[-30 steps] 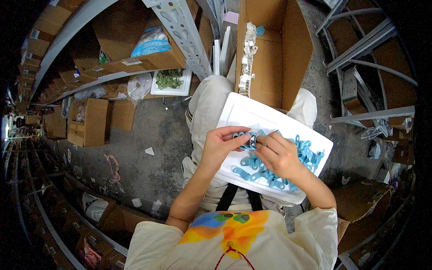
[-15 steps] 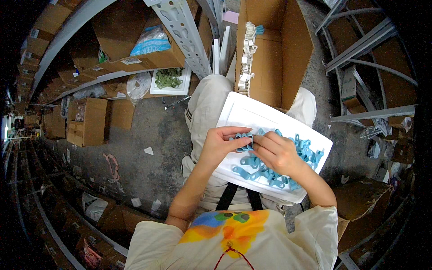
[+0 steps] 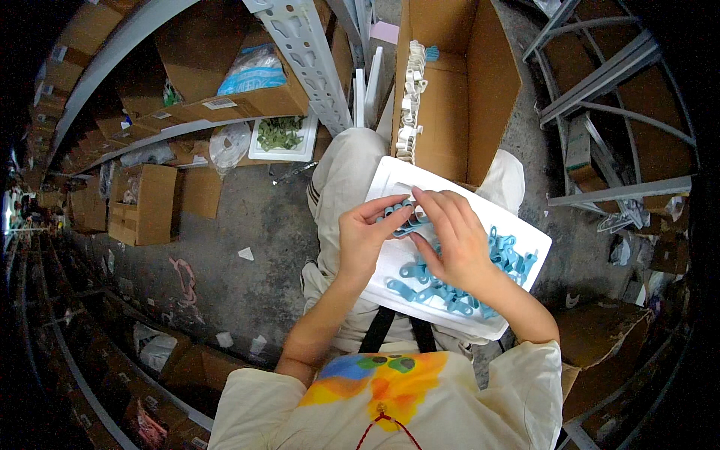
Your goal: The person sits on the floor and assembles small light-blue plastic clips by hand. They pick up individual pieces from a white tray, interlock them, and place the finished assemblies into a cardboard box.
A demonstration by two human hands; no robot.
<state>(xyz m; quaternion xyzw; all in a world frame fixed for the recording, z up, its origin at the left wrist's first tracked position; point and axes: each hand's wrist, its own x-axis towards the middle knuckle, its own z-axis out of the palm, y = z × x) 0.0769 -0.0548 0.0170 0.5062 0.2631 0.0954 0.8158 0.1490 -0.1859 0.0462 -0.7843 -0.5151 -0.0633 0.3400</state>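
Observation:
My left hand (image 3: 367,232) is closed on a short row of blue plastic pipe clips (image 3: 406,223), thumb below and fingers above. Around the right end of that row, my right hand (image 3: 457,236) curves with thumb and fingertips at opposite ends of the clips. The palm side and some contacts are hidden. Both hands are over a white tray (image 3: 390,180) that rests tilted on my lap. Loose blue pipe clips (image 3: 514,255) lie heaped on the tray's right and lower part, partly under my right hand.
Beyond the tray stands an open cardboard box (image 3: 491,97), with white clips (image 3: 410,97) lined along its left wall. A second white tray (image 3: 306,146) holds green pieces (image 3: 280,133). A metal shelf post (image 3: 296,56) rises at the left, a metal rack (image 3: 607,97) at the right.
My right hand has moved up slightly and opened its thumb away from its fingers, now spanning the clips. The left hand keeps its hold, and the row has tilted.

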